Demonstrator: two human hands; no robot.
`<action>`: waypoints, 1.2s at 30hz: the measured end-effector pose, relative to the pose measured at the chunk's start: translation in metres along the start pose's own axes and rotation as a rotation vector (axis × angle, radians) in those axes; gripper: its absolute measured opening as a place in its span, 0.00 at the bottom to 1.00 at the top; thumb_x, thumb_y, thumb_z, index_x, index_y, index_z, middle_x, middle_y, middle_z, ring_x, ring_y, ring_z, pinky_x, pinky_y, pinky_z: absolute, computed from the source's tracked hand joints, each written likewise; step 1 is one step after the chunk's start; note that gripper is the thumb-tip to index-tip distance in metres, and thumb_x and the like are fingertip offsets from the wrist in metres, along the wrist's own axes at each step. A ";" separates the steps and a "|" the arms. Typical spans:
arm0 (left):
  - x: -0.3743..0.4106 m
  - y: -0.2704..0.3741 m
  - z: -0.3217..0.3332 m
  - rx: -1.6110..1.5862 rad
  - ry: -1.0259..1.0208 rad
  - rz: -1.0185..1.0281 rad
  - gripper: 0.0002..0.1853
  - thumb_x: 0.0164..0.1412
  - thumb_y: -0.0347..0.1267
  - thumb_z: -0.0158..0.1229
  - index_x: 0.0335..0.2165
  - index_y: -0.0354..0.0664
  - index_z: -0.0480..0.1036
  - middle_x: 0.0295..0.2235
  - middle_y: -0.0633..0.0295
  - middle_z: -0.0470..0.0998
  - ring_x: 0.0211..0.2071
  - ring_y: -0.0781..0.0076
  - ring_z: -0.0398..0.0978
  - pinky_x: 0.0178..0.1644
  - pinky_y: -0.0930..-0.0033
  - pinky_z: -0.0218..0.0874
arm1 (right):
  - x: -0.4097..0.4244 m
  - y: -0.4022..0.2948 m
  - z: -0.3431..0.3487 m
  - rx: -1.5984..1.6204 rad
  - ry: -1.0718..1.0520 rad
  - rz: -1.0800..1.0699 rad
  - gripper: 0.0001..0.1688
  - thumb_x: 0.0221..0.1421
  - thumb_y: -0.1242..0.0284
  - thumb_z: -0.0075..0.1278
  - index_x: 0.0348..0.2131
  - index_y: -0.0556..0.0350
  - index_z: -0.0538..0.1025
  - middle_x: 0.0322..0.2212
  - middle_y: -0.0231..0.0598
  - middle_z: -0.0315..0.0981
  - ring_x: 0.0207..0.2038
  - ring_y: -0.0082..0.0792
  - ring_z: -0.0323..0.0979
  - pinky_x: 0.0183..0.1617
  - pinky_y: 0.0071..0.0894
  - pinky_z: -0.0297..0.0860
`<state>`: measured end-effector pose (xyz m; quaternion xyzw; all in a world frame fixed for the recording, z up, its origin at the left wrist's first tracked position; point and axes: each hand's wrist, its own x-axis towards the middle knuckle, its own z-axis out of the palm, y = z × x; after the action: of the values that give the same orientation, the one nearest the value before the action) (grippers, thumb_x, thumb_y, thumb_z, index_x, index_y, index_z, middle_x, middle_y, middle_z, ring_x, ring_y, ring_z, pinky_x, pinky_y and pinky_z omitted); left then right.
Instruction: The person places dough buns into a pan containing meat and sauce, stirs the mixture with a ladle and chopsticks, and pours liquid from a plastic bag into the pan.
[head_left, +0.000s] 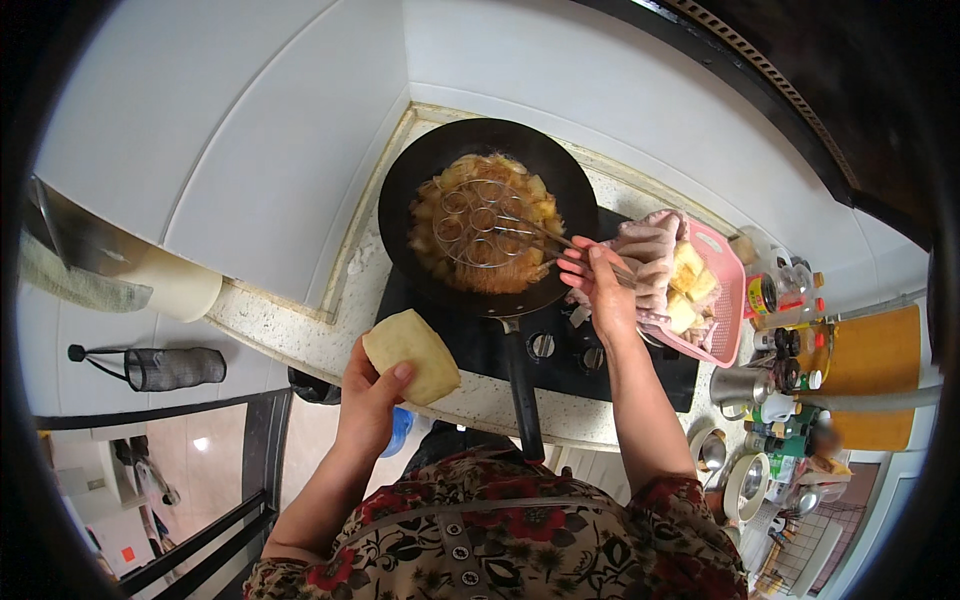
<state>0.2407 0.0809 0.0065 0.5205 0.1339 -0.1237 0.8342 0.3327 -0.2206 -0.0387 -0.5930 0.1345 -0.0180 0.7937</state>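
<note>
My left hand (367, 409) grips a pale, thick slab of bread or dough (412, 356), thumb on top, in front of the counter's edge. In my right hand (609, 292) is a pair of dark chopsticks (551, 234), their tips over a round wire steaming rack (484, 220). That rack lies on a stew of potato chunks and brownish noodles (480, 279) inside a black wok (409, 169). Right of the wok, a pink plastic basket (729, 300) lined with a pinkish cloth (651, 251) holds several yellowish bread pieces (682, 311).
The wok sits on a black gas hob (480, 345), its handle (521, 397) pointing towards me over the counter edge. Bottles and jars (787, 345), a metal pot (739, 386) and bowls (750, 487) crowd the right side. White wall panels (300, 165) rise behind and left.
</note>
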 end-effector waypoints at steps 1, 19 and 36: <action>0.000 0.001 0.000 -0.006 -0.004 0.001 0.29 0.52 0.29 0.58 0.51 0.37 0.58 0.44 0.57 0.69 0.47 0.67 0.68 0.51 0.65 0.62 | 0.003 -0.001 0.001 0.032 0.011 -0.008 0.21 0.62 0.64 0.41 0.45 0.65 0.70 0.38 0.47 0.72 0.39 0.35 0.73 0.42 0.29 0.72; -0.001 0.005 -0.010 -0.067 0.086 0.010 0.28 0.54 0.33 0.56 0.51 0.37 0.57 0.45 0.55 0.68 0.46 0.63 0.70 0.47 0.60 0.67 | -0.013 -0.021 -0.003 0.339 0.075 -0.001 0.23 0.62 0.63 0.40 0.48 0.66 0.66 0.41 0.49 0.69 0.40 0.37 0.74 0.40 0.25 0.74; 0.008 0.005 -0.006 -0.058 0.031 -0.038 0.28 0.57 0.36 0.53 0.53 0.38 0.55 0.47 0.54 0.66 0.47 0.61 0.69 0.46 0.57 0.67 | -0.050 -0.043 -0.008 0.475 0.118 -0.140 0.25 0.61 0.63 0.43 0.49 0.66 0.65 0.42 0.51 0.69 0.43 0.40 0.73 0.42 0.26 0.74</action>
<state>0.2490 0.0877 0.0053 0.4953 0.1600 -0.1274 0.8443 0.2883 -0.2319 0.0092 -0.3957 0.1314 -0.1385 0.8983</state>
